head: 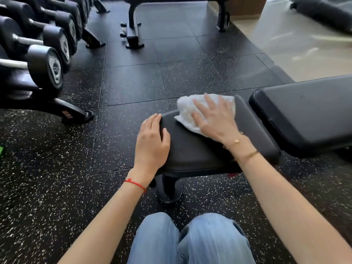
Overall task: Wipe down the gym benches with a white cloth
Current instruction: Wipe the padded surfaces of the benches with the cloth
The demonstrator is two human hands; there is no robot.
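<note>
Two hands, right hand (pixel 215 119) pressing cloth (pixel 187 109), bench (pixel 200 149)

Crumpled white cloth (pixel 192 109) on black bench seat (pixel 205 149)

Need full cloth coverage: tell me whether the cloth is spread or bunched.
Bunched: the white cloth lies crumpled under the right hand.

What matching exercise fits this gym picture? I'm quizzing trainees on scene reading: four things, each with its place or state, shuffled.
Things:
1. cloth
2. left hand
3. dumbbells
4. right hand

Places or states:
A. on a rack at far left
B. flat on the white cloth, fingers spread
C. on the seat pad, under a hand
D. resting on the pad's left edge

Pairs: 1-C, 2-D, 3-A, 4-B
</note>
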